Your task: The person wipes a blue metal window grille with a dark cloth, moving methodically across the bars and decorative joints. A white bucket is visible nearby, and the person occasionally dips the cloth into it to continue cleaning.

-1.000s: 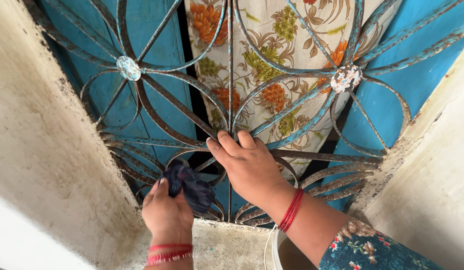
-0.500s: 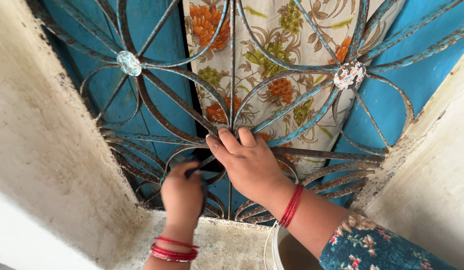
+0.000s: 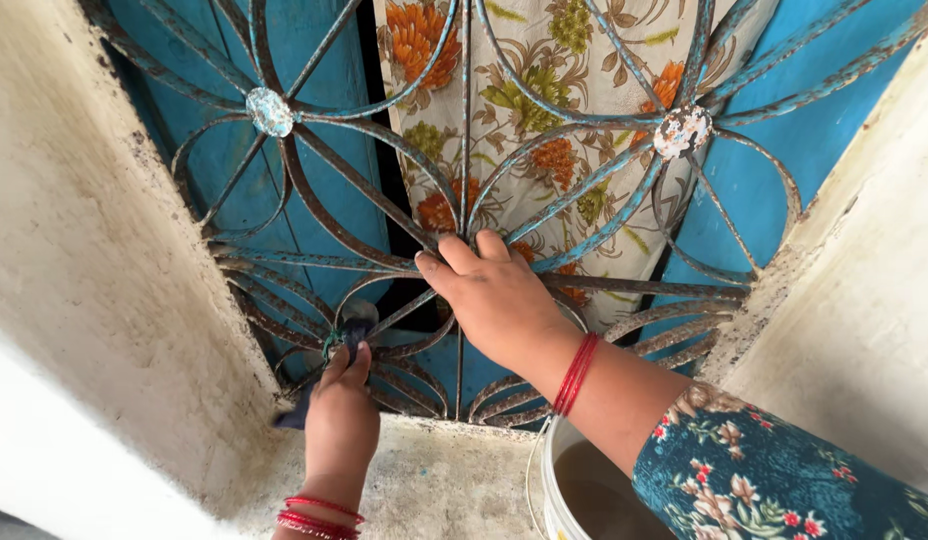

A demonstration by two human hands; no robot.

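In a stained plaster window recess, our right hand grips the rusty blue grille while our left hand pinches a dark cloth against its lower scrolls.

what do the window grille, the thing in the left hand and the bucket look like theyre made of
Window grille: most likely iron or steel, since rust-brown shows where the blue paint has flaked off its thin curved bars.
Dark rag under the left hand: soft cloth, limp and crumpled.
Bucket: probably plastic, with a smooth white rim and murky water inside.
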